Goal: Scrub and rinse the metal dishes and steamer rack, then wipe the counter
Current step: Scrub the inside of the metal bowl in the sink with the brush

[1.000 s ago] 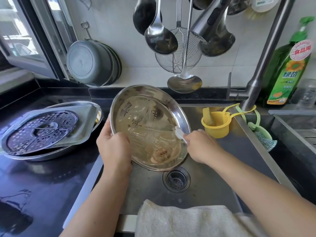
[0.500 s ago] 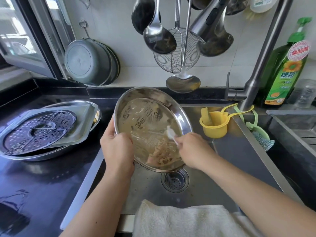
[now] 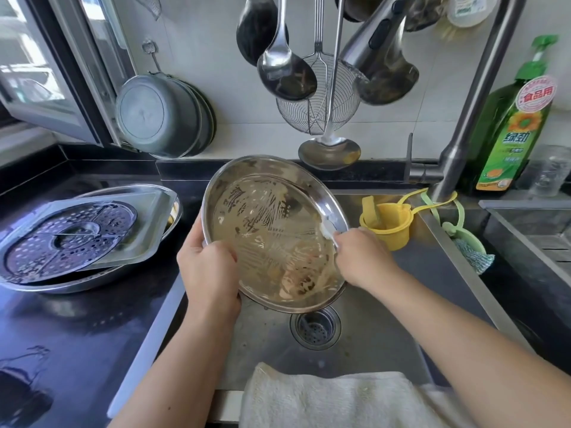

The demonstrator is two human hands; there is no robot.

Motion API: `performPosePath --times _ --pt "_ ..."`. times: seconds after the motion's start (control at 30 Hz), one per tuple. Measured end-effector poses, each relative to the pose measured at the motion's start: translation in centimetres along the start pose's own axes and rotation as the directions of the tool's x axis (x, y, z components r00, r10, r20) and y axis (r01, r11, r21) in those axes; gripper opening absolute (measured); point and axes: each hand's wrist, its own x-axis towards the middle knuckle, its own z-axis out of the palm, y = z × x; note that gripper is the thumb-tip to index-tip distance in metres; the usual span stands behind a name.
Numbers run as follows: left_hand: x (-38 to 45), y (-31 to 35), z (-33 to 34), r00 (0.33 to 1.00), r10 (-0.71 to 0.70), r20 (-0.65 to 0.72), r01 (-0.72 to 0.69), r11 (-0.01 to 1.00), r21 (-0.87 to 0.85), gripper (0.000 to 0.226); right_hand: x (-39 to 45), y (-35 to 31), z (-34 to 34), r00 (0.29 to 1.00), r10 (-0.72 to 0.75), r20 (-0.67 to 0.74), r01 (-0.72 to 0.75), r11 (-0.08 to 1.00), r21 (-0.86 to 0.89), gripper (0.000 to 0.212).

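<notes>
On the far left I see the black counter [image 3: 71, 329], and on it sits a round steamer rack [image 3: 66, 239] full of little holes. It lies on a flat metal tray [image 3: 148, 230], and the tray lies on a metal dish [image 3: 77, 284]. Behind them, 1 stack of gray pans [image 3: 160, 115] hangs on the wall. Next comes my left hand [image 3: 210, 273]. Its fingers are curled tight on the left rim of a big round metal dish [image 3: 272, 233], thumb on the inside. I hold the dish tilted over the sink [image 3: 370, 344], just above the drain [image 3: 315, 330]. The dish is dirty, with brown smears and scrub lines inside. My right hand [image 3: 364, 261] is at the right rim of the dish, fingers closed around a small white brush [image 3: 328, 227] that touches the inside of the dish. Ladles [image 3: 287, 72] hang above. A white towel [image 3: 336, 400] lies over the near sink edge. Further right, a yellow cup [image 3: 392, 225] hangs near the faucet [image 3: 469, 112], and a green soap bottle [image 3: 513, 131] stands at the wall.
</notes>
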Motion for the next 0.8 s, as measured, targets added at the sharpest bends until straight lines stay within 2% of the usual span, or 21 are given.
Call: performPosePath --times 0.07,0.17,0.23,0.33,0.4,0.53,0.57,0.73,0.8 --pt "-0.2 0.1 0.1 1.000 0.014 0.019 -0.014 1.000 0.007 0.077 0.0 0.3 -0.3 0.999 0.034 -0.001 -0.034 0.999 -0.015 0.040" --pt "-0.3 -0.2 0.2 0.998 -0.010 0.057 0.010 1.000 0.008 0.080 -1.1 -0.9 0.1 0.994 -0.104 0.031 0.101 0.992 0.080 0.041" --pt "-0.3 -0.1 0.1 0.997 -0.026 0.067 0.027 1.000 -0.011 0.078 -1.1 -0.8 0.1 0.992 -0.124 0.031 0.120 0.987 0.107 0.041" --pt "-0.5 0.2 0.2 0.996 0.000 0.085 0.000 1.000 -0.006 0.083 0.4 0.4 -0.3 1.000 0.023 -0.015 -0.022 1.000 0.019 0.034" --pt "-0.7 0.2 0.4 0.993 0.018 0.119 -0.018 1.000 0.000 0.086 0.2 0.3 -0.5 0.998 0.049 -0.026 -0.049 0.999 0.002 0.034" --pt "-0.8 -0.1 0.5 0.994 -0.029 0.108 0.029 1.000 0.004 0.079 -1.8 -2.0 0.1 0.984 -0.175 0.012 0.172 0.975 0.140 0.036" --pt "-0.7 -0.2 0.4 0.995 -0.041 0.095 0.041 0.999 -0.004 0.077 -1.8 -2.0 0.2 0.982 -0.189 0.005 0.186 0.972 0.142 0.037" --pt "-0.9 0.2 0.4 0.993 0.011 0.115 -0.011 1.000 0.005 0.084 0.1 0.5 -0.4 0.999 0.048 -0.011 -0.048 0.999 -0.001 0.035" --pt "-1.0 0.2 0.5 0.991 0.001 0.133 -0.003 1.000 0.014 0.085 -0.4 -0.2 -0.4 1.000 0.006 -0.009 -0.006 1.000 0.031 0.038"
